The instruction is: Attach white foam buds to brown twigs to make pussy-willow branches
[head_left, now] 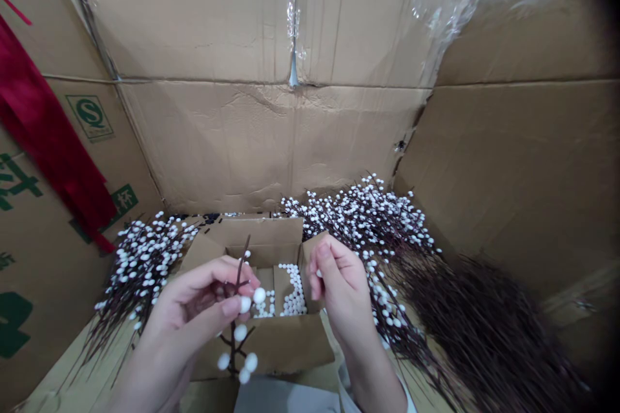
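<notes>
Two hands up over the box, and one twig [237, 284] between thumb and fingers of the left hand [194, 329], pinched around its middle. It stands close to upright, top tipped slightly right, white berries dotting it above and below the grip. Across to its right, level with it but well apart, comes the right hand [345, 281]: fingertips drawn together, a small white bead [319, 273] showing among them, the exact hold partly hidden. So the gap runs sideways, bead to stem, with the left hand nearer the twig.

Below, the open cardboard box [290, 342] has loose beads [294, 290] on its floor, thickest towards its right edge. Out on the tabletop [48, 393], one berried bunch [145, 258] lies by the left edge, a bigger heap [358, 213] at the back right, dark bare stems [484, 335] down the right edge. Cardboard walls [217, 135] close off the back and sides.
</notes>
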